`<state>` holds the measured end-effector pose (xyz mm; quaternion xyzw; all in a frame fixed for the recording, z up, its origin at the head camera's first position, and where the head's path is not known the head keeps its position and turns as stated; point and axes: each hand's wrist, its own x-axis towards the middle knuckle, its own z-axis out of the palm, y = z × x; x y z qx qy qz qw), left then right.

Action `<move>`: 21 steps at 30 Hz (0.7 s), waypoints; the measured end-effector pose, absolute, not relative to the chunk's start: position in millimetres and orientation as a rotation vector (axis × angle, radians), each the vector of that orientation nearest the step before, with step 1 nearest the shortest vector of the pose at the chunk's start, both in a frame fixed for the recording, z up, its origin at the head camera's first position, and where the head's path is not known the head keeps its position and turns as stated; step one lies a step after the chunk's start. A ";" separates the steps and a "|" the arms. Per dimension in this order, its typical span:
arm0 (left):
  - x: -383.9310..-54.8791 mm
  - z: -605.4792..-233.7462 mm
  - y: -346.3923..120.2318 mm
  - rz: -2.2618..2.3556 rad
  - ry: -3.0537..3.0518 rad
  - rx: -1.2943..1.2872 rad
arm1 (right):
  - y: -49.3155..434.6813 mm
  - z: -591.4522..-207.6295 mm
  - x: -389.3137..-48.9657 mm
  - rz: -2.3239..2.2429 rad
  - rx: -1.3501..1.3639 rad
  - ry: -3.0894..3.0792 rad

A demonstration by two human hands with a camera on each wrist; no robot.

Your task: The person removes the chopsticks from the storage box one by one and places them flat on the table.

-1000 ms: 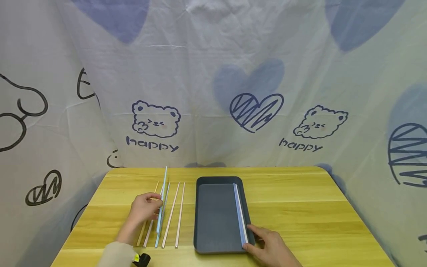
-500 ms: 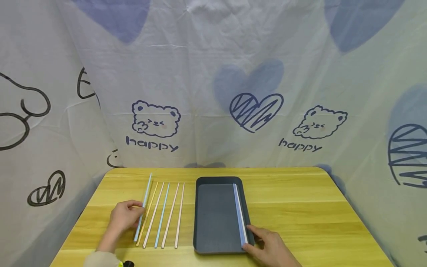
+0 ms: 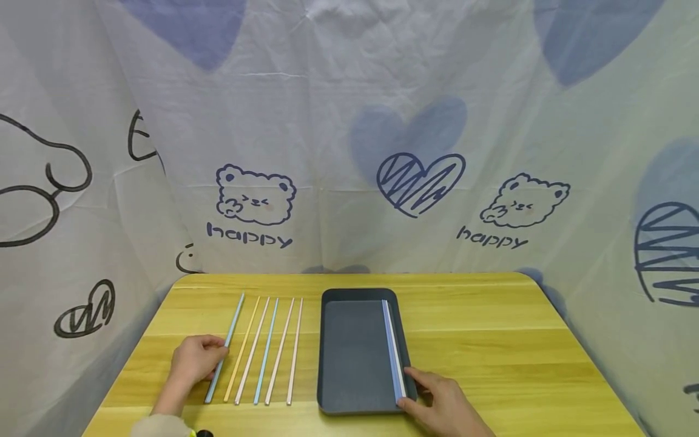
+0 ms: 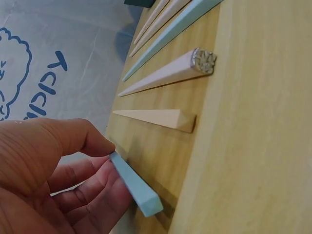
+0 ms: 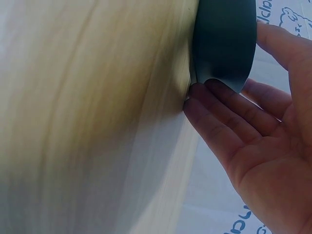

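My left hand (image 3: 192,362) pinches a light blue chopstick (image 3: 235,321) between thumb and fingers at the left end of a row. In the left wrist view, that chopstick's (image 4: 136,185) thick square end points towards the table's front edge, close over the wood. Beside it lie a yellow chopstick (image 3: 242,349), a pale pink one (image 3: 252,350), another light blue one (image 3: 266,350) and two more pink ones. My right hand (image 3: 443,402) grips the dark grey tray (image 3: 352,352) at its front right corner; in the right wrist view the fingers meet the tray's side (image 5: 225,44).
Inside the tray, blue chopsticks (image 3: 391,358) and a white one (image 3: 397,358) lie along its right wall. The wooden table (image 3: 491,340) ends at the back against a printed cloth (image 3: 338,237); another cloth hangs at the left.
My left hand has carried the light blue chopstick leftwards over the row and lowered it to the left of the yellow one. My right hand and the tray have stayed put.
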<state>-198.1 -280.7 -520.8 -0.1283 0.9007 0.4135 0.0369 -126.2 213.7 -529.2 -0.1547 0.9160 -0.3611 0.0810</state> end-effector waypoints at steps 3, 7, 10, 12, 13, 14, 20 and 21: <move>-197.7 -522.1 -280.1 1.258 2.778 -0.392 | 213.4 -529.0 -126.4 -1.075 -0.463 2.738; -196.8 -523.2 -279.0 1.255 2.787 -0.385 | 213.1 -528.7 -125.7 -1.050 -0.456 2.757; -196.4 -524.5 -278.5 1.247 2.792 -0.383 | 213.0 -529.4 -125.3 -1.041 -0.458 2.770; -196.4 -524.9 -278.3 1.244 2.790 -0.386 | 213.0 -530.1 -125.2 -1.036 -0.463 2.778; -196.5 -525.1 -278.4 1.241 2.791 -0.386 | 213.0 -530.4 -125.2 -1.035 -0.464 2.781; -196.4 -525.3 -278.3 1.240 2.788 -0.388 | 213.1 -530.8 -125.2 -1.036 -0.465 2.783; -196.5 -526.6 -277.7 1.227 2.778 -0.403 | 213.4 -533.3 -125.3 -1.051 -0.483 2.793; -196.4 -527.1 -277.6 1.226 2.779 -0.405 | 213.5 -533.8 -125.1 -1.051 -0.487 2.797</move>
